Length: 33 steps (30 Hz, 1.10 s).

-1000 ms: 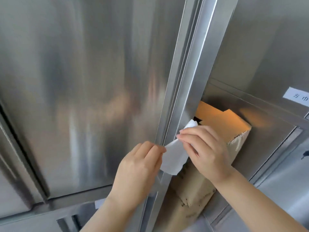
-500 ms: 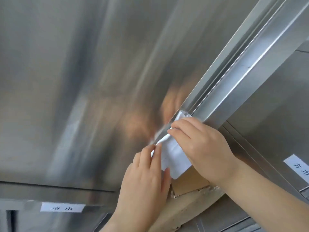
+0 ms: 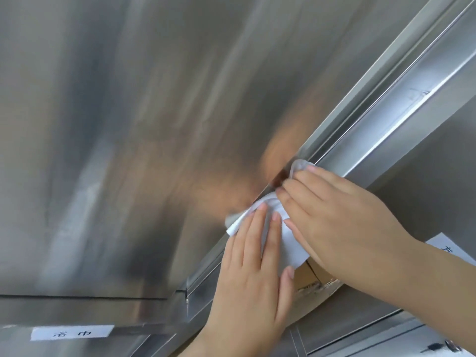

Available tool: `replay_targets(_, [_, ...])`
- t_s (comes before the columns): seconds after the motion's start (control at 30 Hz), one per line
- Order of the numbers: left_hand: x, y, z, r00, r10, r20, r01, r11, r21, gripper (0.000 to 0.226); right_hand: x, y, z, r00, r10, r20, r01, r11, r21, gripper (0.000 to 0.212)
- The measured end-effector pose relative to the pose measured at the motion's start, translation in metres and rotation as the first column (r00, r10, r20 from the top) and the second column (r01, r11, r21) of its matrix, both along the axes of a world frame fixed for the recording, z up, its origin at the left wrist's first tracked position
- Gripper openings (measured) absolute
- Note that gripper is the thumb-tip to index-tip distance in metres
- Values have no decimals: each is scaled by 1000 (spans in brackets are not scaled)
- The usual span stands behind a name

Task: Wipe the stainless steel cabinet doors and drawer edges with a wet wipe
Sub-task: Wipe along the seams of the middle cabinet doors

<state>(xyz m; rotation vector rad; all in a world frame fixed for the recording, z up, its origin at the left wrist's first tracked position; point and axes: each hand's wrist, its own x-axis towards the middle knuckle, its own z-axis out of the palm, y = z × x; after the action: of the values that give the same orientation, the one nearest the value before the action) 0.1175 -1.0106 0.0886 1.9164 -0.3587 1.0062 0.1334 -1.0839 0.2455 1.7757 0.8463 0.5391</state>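
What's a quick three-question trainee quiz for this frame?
1. True or false: only the right hand touches the wet wipe.
2. The wipe is pressed against: A) the steel door edge; B) a glass window; C) a wooden shelf.
3. Fill in: the brown thing showing under the wipe is a ____ box.
Key: 1 false, the left hand presses it too; 2 A; 3 cardboard.

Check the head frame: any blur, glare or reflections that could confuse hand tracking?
Head view: steel door streaked and soft; blurred orange reflection of the hands on it beside the wipe; bright glare strip along the edge trim; left hand and right hand themselves fairly sharp.
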Motion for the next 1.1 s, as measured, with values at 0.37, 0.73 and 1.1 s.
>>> replay_targets(0.37, [11,-15,4,981,184,-65,-183,983,20,59,1,-9,6,999,-43,-18,42,998,-50,40])
replay_targets(0.73, [13,-24,-9,993,111,-46,-111,994,-6,59,6,-8,-3,999,-38,1,38,996,-78,49])
replay_targets(1.1, [1,-19,-66,965,-143,-220,115,984,-134,66,5,-7,-78,996,54,-65,-78,886,-458,59])
